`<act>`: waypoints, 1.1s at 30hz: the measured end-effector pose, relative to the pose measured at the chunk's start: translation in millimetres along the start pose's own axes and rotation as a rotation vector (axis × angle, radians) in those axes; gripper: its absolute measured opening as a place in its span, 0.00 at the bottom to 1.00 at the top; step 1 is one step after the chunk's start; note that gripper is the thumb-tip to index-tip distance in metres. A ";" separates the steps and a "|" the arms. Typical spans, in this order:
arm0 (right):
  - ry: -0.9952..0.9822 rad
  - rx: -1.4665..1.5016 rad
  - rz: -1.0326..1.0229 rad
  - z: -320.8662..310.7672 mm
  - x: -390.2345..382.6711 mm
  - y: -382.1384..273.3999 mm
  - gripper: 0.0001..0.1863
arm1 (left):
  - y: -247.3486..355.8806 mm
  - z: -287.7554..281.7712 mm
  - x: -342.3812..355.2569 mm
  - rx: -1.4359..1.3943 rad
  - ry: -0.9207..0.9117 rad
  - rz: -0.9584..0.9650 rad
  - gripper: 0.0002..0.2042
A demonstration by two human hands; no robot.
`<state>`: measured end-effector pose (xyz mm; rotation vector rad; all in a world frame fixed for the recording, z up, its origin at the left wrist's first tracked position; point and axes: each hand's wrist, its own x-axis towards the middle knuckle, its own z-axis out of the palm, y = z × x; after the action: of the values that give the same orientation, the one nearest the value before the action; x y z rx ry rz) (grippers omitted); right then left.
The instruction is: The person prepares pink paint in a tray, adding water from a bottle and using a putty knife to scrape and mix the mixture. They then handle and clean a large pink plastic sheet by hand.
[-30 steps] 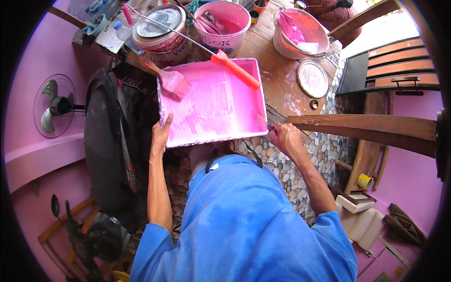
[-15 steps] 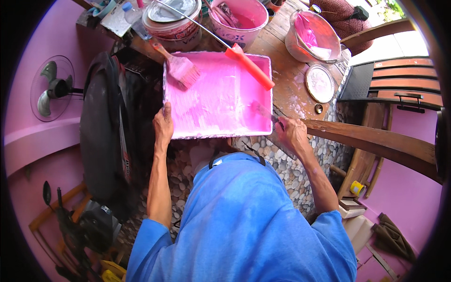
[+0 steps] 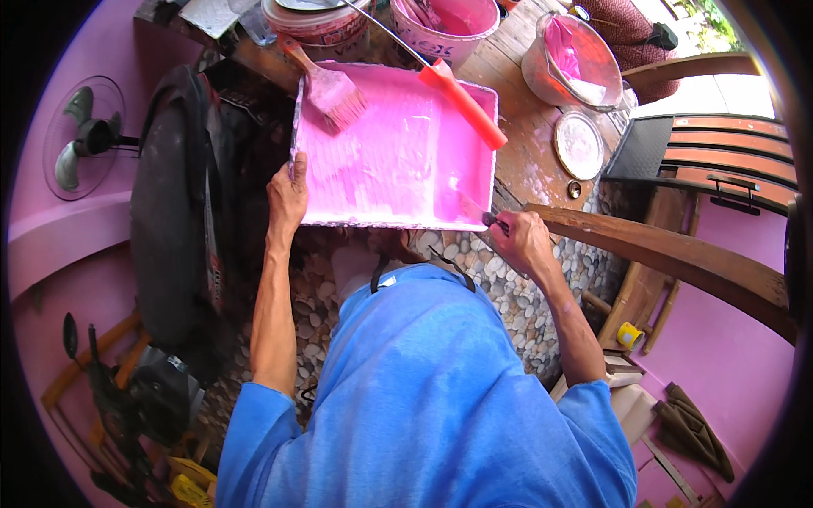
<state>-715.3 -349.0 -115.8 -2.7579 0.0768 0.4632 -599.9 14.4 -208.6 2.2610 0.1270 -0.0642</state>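
Observation:
A paint tray (image 3: 383, 226) coated in wet pink paint is in front of me, tipped up toward me. My left hand (image 3: 289, 196) grips its left edge near the lower corner, thumb along the rim. At the lower right corner, my right hand (image 3: 522, 240) is closed round the dark handle of a scraper (image 3: 471, 206), whose pink-smeared blade reaches into the tray. A wide paintbrush (image 3: 334, 97) with pink bristles lies across the tray's upper left corner. The orange handle of a paint roller (image 3: 463, 103) rests over the upper right part.
Behind the tray stand a lidded paint bucket (image 3: 318, 32), a tub of pink paint (image 3: 445, 34) and a bucket with pink plastic (image 3: 559, 72). A paint-covered lid (image 3: 579, 146) lies on the wooden table (image 3: 521, 152). A wooden beam (image 3: 669, 254) runs at right; a covered motorcycle (image 3: 174, 212) stands left.
The tray and both hands sit slightly higher in view. My right hand has shifted the scraper slightly at the tray's lower right corner; my left hand still holds the tray's edge.

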 end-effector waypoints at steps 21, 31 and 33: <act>0.056 0.193 0.105 -1.5 15.2 5.2 0.12 | 4.0 -0.1 -1.5 0.022 -0.003 -0.019 0.36; 0.097 0.038 0.029 -1.9 36.2 13.2 0.13 | 9.6 -1.7 -3.0 0.022 -0.025 -0.060 0.36; 0.178 -0.035 -0.002 1.9 37.9 18.4 0.13 | 9.0 -1.0 -4.1 0.021 -0.014 -0.046 0.36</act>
<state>-682.0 -365.5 -135.8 -2.8275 0.1098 0.2195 -602.9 9.2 -200.8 2.2780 0.1722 -0.1061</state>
